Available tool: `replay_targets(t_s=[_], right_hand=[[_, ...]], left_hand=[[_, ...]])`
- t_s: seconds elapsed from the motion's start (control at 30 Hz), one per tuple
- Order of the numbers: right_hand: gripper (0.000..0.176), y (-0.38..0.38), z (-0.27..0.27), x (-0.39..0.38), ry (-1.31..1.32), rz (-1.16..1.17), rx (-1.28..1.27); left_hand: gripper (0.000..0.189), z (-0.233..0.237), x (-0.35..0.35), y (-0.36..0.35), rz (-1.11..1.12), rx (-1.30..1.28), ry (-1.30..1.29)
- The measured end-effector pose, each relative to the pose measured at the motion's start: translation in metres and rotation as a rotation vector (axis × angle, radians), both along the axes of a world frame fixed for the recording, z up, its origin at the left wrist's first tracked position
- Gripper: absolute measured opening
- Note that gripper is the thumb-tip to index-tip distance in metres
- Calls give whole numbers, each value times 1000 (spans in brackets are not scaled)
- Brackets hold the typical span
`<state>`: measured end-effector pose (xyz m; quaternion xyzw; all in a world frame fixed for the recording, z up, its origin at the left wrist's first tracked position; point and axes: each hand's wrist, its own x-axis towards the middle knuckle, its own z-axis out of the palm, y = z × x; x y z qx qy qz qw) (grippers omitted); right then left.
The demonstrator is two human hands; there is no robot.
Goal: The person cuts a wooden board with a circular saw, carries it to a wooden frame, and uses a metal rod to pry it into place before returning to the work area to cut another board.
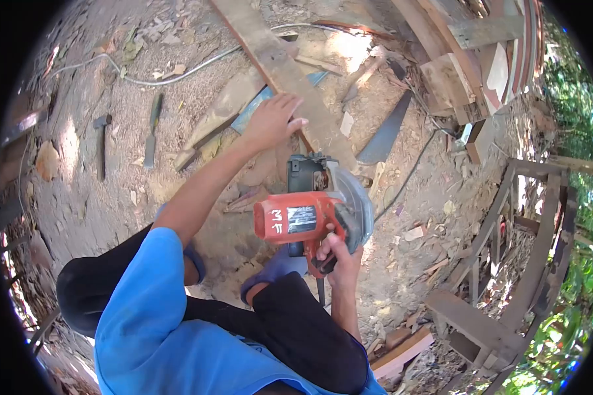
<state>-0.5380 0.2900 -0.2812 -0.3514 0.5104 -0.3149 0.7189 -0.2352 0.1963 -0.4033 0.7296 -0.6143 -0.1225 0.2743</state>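
A red circular saw (296, 217) with a grey blade guard rests at the near end of a long wooden plank (310, 108). My right hand (339, 253) is wrapped round the saw's rear handle. My left hand (273, 122) lies on the plank just beyond the saw, gripping its left edge with the thumb apart. Under the plank there is a blue piece (254, 108) beside another board. The saw body and guard hide the blade.
A hammer (101, 145) and a chisel (153, 131) lie on the ground at left. To the right are a handsaw (387, 131), a power cord (412, 174), stacked boards (441, 79) and a wooden frame (534, 243). Wood scraps (402, 352) lie near the lower right.
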Motion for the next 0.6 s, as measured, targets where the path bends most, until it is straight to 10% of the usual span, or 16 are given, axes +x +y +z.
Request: replay_targets(t_s=[0.07, 0.6], right_hand=[[29, 3, -1, 4, 92, 62, -44], [27, 1, -7, 29, 142, 15, -103]], left_hand=[[69, -24, 0, -13, -80, -1, -291], [101, -11, 8, -11, -220, 263, -156]])
